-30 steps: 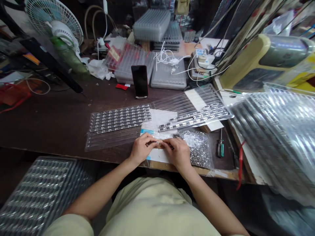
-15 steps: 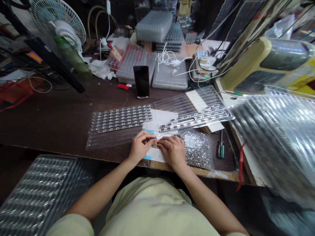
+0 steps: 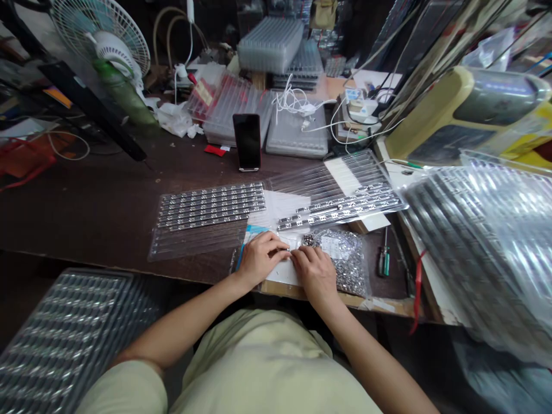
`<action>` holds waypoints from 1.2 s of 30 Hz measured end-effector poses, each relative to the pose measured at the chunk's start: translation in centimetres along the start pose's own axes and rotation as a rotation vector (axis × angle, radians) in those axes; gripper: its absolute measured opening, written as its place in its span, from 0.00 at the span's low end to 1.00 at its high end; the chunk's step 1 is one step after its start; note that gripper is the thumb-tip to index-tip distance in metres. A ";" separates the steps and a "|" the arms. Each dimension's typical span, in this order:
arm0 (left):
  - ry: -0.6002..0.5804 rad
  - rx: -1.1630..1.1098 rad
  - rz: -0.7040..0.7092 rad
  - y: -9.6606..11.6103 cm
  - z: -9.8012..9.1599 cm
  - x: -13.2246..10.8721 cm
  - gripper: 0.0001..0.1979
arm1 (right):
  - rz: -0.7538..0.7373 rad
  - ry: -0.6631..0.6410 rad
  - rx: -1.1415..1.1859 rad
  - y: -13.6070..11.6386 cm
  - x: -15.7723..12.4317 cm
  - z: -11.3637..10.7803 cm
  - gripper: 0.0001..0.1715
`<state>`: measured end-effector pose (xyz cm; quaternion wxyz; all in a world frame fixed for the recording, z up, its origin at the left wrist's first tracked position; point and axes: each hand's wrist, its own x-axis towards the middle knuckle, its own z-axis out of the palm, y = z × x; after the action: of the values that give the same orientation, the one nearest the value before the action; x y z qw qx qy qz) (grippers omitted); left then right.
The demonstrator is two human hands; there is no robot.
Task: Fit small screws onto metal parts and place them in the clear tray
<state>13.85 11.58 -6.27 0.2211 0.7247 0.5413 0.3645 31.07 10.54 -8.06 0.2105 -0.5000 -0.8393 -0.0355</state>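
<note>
My left hand (image 3: 262, 260) is closed, thumb and fingers pinched over a white sheet (image 3: 282, 273) at the table's front edge. Close beside it, my right hand (image 3: 317, 270) has its fingers curled together. Their fingertips almost meet, and whatever they pinch is too small to make out. Against the right hand lies a clear bag (image 3: 351, 270) of small shiny metal parts. Beyond the left hand is a clear ribbed tray (image 3: 194, 244) with rows of dark-and-silver strips (image 3: 211, 204). A second ribbed tray (image 3: 310, 178), holding a few such strips (image 3: 340, 211), lies beyond the right hand.
A phone (image 3: 247, 141) stands upright at the back. A green-handled screwdriver (image 3: 383, 260) lies right of the bag. Stacked clear trays (image 3: 483, 253) rise on the right, and more filled trays (image 3: 64, 339) sit low at left. A fan (image 3: 103, 40) stands back left.
Both hands have shifted right along the white sheet, the left one further, uncovering more blue at the sheet's left. The fingertips remain close together.
</note>
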 end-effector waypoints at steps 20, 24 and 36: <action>0.010 -0.066 -0.006 -0.8 0.1 0.0 0.03 | 0.113 0.071 0.366 0.6 0.4 0.0 0.14; 0.129 0.148 -0.054 -2.3 -2.0 2.5 0.04 | 0.107 0.071 0.444 0.0 1.0 -0.3 0.13; 0.220 0.419 -0.108 -5.6 -4.3 4.4 0.06 | 0.118 -0.006 0.309 -2.1 2.9 0.8 0.07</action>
<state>7.69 17.23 -6.23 0.0247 0.6806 0.6640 0.3086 27.89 12.08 -7.33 0.2842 -0.5102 -0.8045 0.1077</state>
